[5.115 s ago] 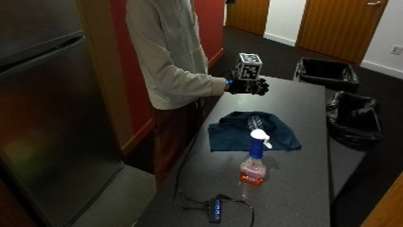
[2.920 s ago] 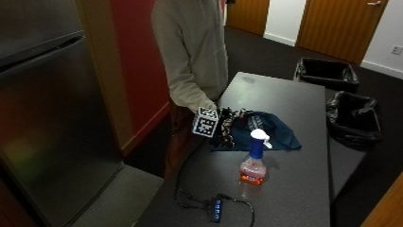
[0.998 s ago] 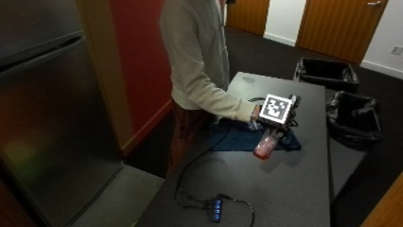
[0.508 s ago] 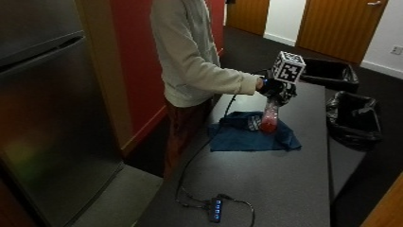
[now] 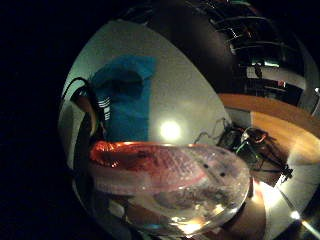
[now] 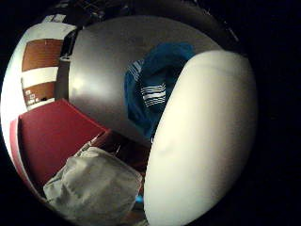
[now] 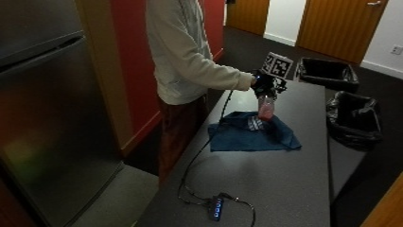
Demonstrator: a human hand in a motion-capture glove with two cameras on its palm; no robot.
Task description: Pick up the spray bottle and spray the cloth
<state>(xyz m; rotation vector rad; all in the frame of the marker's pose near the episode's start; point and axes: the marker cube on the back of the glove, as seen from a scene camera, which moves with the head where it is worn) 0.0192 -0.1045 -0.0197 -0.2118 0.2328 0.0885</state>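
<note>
Right hand (image 7: 266, 85) grips the spray bottle (image 7: 266, 108) by its top, fingers curled round the neck, bottle hanging upright with pink liquid in the lower part. Bottle is lifted off the table (image 7: 302, 179), held above the far edge of the cloth (image 7: 253, 132).

Step in hand, as I judge it: aim and squeeze the trigger. To do it well, tip the nozzle down toward the middle of the cloth rather than its far edge, keep the bottle near upright so the liquid feeds, and hold low enough that the mist lands on the cloth and not the bare table around it.

Cloth: blue, rumpled, with a striped patch, flat on the table below the bottle; apart from the bottle, not touching. Palm views agree: bottle (image 5: 170, 180) close against the palm, cloth (image 5: 125, 95) beneath.
</note>
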